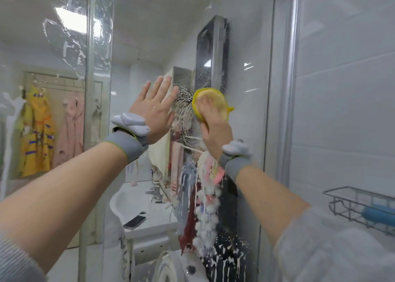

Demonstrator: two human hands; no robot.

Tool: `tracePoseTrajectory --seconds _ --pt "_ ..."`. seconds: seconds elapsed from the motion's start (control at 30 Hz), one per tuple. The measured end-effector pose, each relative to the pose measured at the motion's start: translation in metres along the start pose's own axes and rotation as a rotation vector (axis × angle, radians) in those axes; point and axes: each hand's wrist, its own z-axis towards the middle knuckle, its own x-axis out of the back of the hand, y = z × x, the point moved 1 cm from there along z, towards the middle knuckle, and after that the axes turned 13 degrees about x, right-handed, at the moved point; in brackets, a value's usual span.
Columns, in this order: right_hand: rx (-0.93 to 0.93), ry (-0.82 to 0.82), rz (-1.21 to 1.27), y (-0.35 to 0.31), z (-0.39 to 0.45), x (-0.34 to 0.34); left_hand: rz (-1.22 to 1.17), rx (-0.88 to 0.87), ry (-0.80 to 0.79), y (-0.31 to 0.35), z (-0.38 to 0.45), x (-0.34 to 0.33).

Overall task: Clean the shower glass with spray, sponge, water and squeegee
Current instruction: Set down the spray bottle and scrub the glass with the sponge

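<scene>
Behind the wet shower glass (pixel 241 53), blurred and hard to read: hanging towels and garments (pixel 192 185) streaked over with white foam, a dark framed panel (pixel 210 53) on the wall, a yellow robe (pixel 37 132) and a pink one (pixel 71 130) farther off on the left. Cut off by the right edge: a wire rack (pixel 361 204) with something blue (pixel 378 213) inside, shape unclear. Lower down, seen through the pane, a white basin (pixel 136 198) with a dark phone (pixel 134 222) lying flat on its rim.

Right hand (pixel 213 123) raised, fingers curled over a round yellow sponge (pixel 210 103), soft and porous, pressed against the glass; fingertips partly sunk in the sponge and hard to separate. Circular white lather smears (pixel 186 110) just left of the sponge, thin and swirled. Left hand (pixel 155 108) released, palm flat, fingers straight and spread, against or just off the pane; contact not certain. Grey fabric bands (pixel 126 145) with white plastic pods (pixel 132 121) strapped on both wrists. Smooth grey metal frame post (pixel 288 68) right of the glass, glossy white tiles (pixel 346 89) beyond.
</scene>
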Motion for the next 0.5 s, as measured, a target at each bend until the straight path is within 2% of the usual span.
tracePoseTrajectory --seconds 0.1,0.27,0.37,0.43,0.5 --pt "0.002 -0.081 0.012 -0.002 -0.040 0.000 0.003 0.005 -0.005 0.005 0.002 0.000" --pt "-0.119 0.031 -0.126 0.002 -0.036 0.006 -0.032 0.012 -0.022 0.018 0.002 -0.002" --pt "-0.101 0.058 -0.237 0.004 -0.043 -0.007 -0.056 -0.017 0.018 0.014 0.000 -0.005" --pt "-0.114 0.061 -0.248 0.008 -0.045 -0.016 -0.048 -0.045 0.027 0.010 -0.001 -0.008" --pt "-0.207 0.074 -0.190 0.006 -0.042 -0.026 -0.037 -0.072 0.031 0.008 0.000 -0.011"
